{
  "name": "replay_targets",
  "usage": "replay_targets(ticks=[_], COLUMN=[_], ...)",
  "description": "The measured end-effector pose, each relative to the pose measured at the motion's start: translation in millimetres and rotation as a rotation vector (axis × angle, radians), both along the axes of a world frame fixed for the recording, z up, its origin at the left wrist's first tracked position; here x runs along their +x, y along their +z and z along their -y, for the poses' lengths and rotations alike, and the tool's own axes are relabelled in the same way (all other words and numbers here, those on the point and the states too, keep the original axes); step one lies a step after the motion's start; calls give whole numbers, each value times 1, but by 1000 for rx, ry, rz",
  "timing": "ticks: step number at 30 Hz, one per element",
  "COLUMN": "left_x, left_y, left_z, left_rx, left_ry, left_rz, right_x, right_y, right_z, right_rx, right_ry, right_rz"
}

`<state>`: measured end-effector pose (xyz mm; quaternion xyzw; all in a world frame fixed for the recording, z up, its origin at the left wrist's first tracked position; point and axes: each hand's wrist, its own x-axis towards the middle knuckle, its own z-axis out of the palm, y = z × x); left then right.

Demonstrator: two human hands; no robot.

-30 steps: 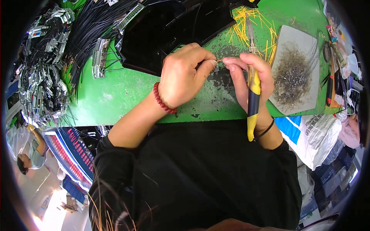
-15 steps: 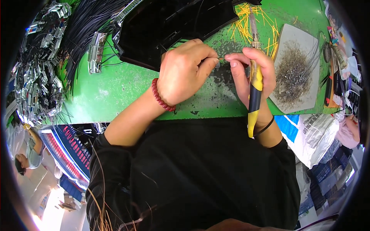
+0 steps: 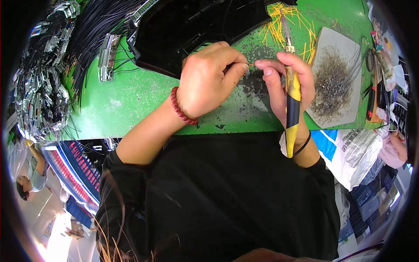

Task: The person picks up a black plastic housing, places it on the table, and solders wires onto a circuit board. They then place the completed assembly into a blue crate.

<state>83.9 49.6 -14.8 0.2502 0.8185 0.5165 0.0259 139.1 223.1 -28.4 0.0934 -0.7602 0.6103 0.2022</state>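
Workbench [image 3: 109, 114], green. Black angular housing [image 3: 174, 39], far side. Left hand [image 3: 207, 78], thumb and forefinger pinched together. Right hand [image 3: 280, 94], clasped on soldering iron [image 3: 293, 107], tip pointing away from body. Thin wire end [image 3: 251, 64] in left pinch, just beside right fingertips; contact unclear.

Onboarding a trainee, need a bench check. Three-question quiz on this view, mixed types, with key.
1. Which hand holds the yellow-and-black soldering iron?
2. True or false: the red beaded bracelet is worn on the right wrist.
3. The loose yellow wires lie closest to which of these?
A) the gray board
B) the bundle of black wires
C) the bracelet

Key:
1. The right hand.
2. False; it circles the left wrist.
3. A.
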Motion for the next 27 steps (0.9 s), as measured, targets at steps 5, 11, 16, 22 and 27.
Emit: replay_targets(ticks=[5, 11, 16, 22, 27], left_x=[0, -1, -2, -2, -2], left_y=[3, 0, 2, 2, 3], left_z=[1, 1, 1, 1, 2], left_rx=[-3, 5, 5, -18, -21], left_ry=[-21, -58, -55, -77, -70], left_rz=[17, -18, -11, -22, -45], right_x=[-2, -9, -8, -8, -9], right_y=[4, 1, 0, -2, -1], right_z=[-1, 3, 1, 2, 2], right_rx=[-120, -161, -173, -152, -63], right_ry=[58, 53, 67, 59, 100], right_rz=[123, 113, 96, 85, 91])
